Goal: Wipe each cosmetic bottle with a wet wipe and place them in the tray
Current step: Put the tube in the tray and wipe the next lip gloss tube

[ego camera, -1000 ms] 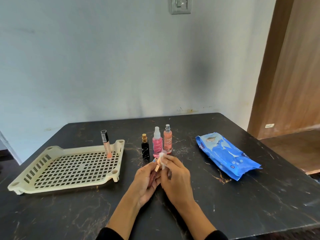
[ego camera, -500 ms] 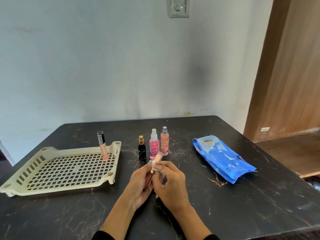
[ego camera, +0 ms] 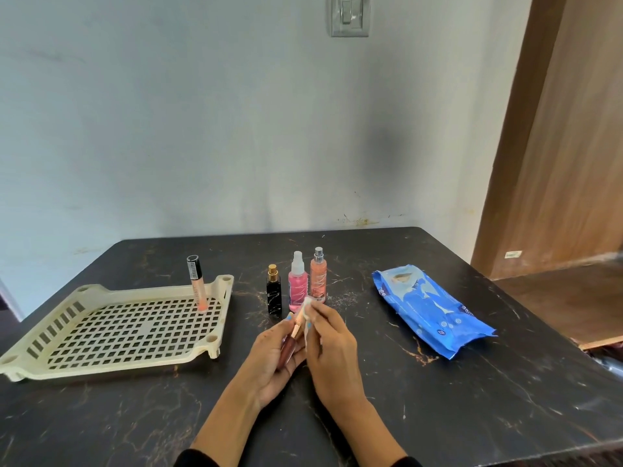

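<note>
My left hand point(ego camera: 274, 360) grips a slim dark-red gloss tube point(ego camera: 289, 347) with a rose-gold cap, tilted up and away. My right hand point(ego camera: 332, 348) pinches a white wet wipe point(ego camera: 305, 313) against the tube's cap end. Just beyond the hands three bottles stand on the black table: a black one point(ego camera: 273, 294), a pink spray point(ego camera: 297, 286) and an orange spray point(ego camera: 318, 276). A cream perforated tray point(ego camera: 111, 328) lies at the left, with a peach gloss tube point(ego camera: 197, 284) upright in its far right corner.
A blue wet-wipe pack point(ego camera: 431, 310) lies flat at the right of the table. The table's right edge drops off beside a wooden door point(ego camera: 566, 129). A wall with a switch plate point(ego camera: 349, 15) stands behind the table.
The wipe in my right hand has slid along the tube's cap while my left hand keeps holding the tube. The view has shifted slightly; bottles, tray and pack stay put.
</note>
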